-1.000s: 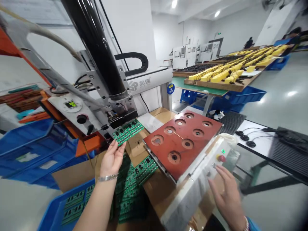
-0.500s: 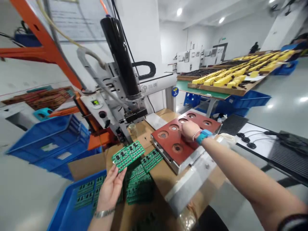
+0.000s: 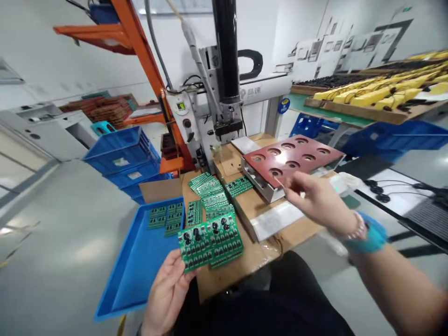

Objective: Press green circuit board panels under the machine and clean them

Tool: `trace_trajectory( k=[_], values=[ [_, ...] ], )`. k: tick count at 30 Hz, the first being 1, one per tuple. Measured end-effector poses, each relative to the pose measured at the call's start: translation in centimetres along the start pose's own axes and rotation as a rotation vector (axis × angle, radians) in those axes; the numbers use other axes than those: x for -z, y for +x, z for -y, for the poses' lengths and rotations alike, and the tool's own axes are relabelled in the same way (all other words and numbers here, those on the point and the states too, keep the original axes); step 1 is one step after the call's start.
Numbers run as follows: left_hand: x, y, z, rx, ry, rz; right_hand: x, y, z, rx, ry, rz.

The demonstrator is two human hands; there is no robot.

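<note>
My left hand (image 3: 171, 284) grips a green circuit board (image 3: 198, 245) by its left end, tilted so that its black round parts and rows of small components face me. Beyond it lie loose stacks of similar green boards (image 3: 213, 198) on the cardboard-covered bench. My right hand (image 3: 311, 198) is in the air by the near edge of a red plate with round recesses (image 3: 294, 163). Its thumb and forefinger are pinched, and a thin pale tip seems to point from them toward a recess; what it is I cannot make out.
A blue tray (image 3: 122, 284) with several boards sits left of the bench. Behind the red plate stands a machine with a black cylinder (image 3: 227, 51). Blue crates (image 3: 117, 151) are stacked at left, and black cables (image 3: 381, 191) lie on the right.
My right hand has drawn back from over the red plate toward me. My left hand has brought the circuit board nearer and lower, and the view has turned left and down.
</note>
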State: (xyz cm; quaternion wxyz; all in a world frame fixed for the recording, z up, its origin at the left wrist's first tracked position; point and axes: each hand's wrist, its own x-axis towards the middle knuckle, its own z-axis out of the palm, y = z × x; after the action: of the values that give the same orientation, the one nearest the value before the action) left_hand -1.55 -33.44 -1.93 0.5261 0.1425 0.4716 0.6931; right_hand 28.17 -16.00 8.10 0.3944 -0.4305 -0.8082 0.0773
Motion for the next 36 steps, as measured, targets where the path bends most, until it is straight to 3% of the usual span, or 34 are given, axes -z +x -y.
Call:
trace_trajectory(
  k=[4,9,14,18,21,28,36],
  values=[
    [0.7,-2.7,1.4,0.075,0.036,-0.030,0.9,-8.6,4.1,0.059,0.108,0.117],
    [-0.5,-5.4,2.9,0.120,0.029,0.036,0.4,-13.6,3.9,0.135,0.195,0.109],
    [-1.1,-6.6,3.2,0.073,0.005,0.063,-0.2,-14.4,3.2,0.199,0.227,0.061],
    [-1.0,-7.7,2.8,0.044,0.012,0.065,0.6,-14.9,4.8,0.203,0.227,0.039],
    [-0.9,-8.2,2.6,0.040,0.046,0.089,0.7,-15.4,5.8,0.228,0.209,-0.052],
    [-1.3,-8.6,2.4,0.048,0.127,0.007,0.1,-16.1,6.2,0.201,0.207,0.004],
    [-1.4,-8.8,2.3,0.055,0.175,0.031,0.2,-16.1,6.3,0.189,0.193,-0.005]
  ],
)
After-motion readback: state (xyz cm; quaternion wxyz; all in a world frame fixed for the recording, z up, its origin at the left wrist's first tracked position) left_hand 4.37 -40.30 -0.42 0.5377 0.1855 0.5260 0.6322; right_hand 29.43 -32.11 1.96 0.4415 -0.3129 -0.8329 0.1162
